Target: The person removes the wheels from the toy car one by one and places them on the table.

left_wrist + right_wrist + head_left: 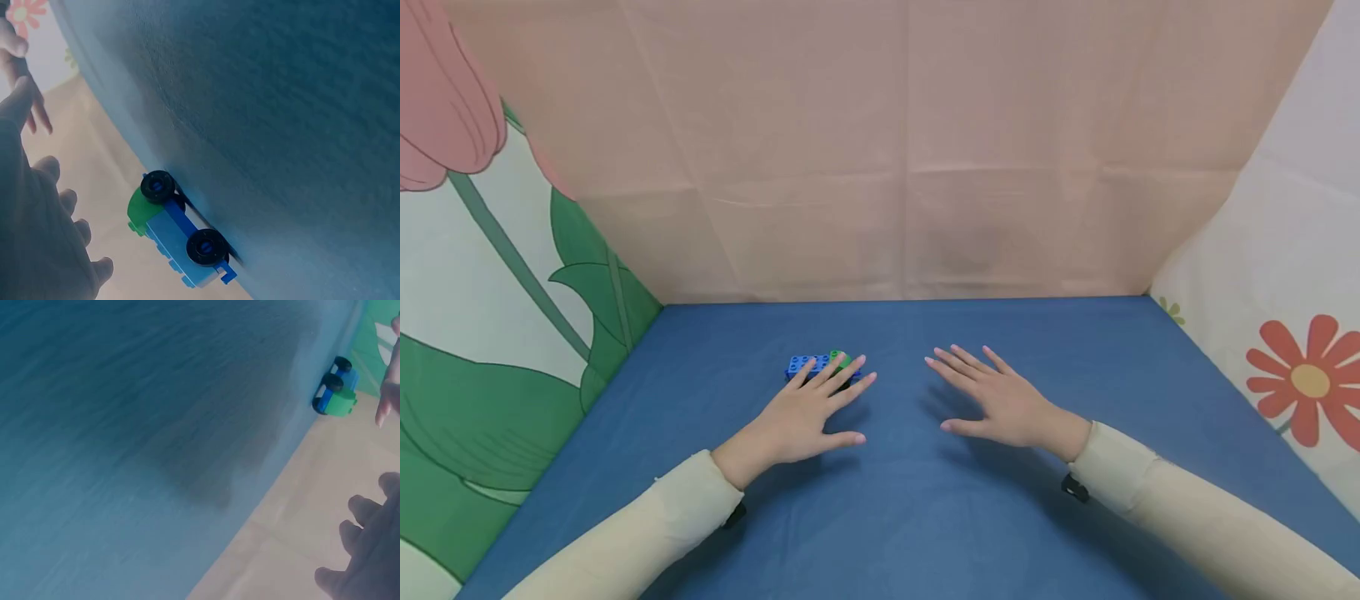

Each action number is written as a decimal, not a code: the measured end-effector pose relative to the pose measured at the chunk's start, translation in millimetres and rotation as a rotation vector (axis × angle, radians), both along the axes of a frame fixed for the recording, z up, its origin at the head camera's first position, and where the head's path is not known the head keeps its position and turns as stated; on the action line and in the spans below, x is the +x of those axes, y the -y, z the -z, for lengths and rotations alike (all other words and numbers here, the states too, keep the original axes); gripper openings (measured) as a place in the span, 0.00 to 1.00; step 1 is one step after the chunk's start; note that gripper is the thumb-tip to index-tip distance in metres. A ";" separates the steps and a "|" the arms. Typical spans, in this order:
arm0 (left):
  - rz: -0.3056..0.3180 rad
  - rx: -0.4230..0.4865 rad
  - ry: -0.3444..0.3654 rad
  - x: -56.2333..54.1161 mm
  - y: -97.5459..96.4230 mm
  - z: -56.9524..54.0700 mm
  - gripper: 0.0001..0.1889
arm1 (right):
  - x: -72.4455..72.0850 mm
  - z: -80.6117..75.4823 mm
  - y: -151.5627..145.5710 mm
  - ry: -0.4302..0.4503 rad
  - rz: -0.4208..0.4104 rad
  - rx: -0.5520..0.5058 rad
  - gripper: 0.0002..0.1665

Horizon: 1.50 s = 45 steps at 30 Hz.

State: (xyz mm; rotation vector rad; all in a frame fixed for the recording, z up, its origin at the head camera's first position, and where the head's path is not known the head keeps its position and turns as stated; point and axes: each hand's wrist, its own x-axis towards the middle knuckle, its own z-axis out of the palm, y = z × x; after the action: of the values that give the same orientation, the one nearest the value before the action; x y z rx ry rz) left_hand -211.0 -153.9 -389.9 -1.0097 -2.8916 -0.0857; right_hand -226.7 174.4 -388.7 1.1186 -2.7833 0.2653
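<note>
A toy car [807,365] built of blue and green bricks stands on the blue tabletop, left of the middle. Its black wheels [207,247] show from the side in the left wrist view, with a green rounded brick [142,207] at one end. My left hand [801,417] hovers over the table with fingers spread, and its fingertips overlap the car in the head view. To the right, my right hand [1003,404] is also held above the table, palm down, fingers straight and thumb apart. Both hands hold nothing. In the right wrist view the car [340,401] appears far off.
Blue cloth [910,517] covers the table. A beige curtain [902,150] hangs behind its far edge. Printed cloth with a tulip [445,100] stands at the left, and a white panel with a red flower [1309,381] at the right.
</note>
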 end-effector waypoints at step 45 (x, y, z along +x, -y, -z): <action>-0.191 0.487 0.300 -54.4 49.6 -2.1 0.55 | -54.7 -7.0 91.2 0.460 0.048 -0.395 0.54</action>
State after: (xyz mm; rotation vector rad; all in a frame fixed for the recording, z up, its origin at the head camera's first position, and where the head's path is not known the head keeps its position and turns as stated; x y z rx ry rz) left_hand -265.5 -203.5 -387.8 -0.6760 -2.9626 -0.9480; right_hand -281.4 83.2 -381.7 0.9858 -2.9215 1.1390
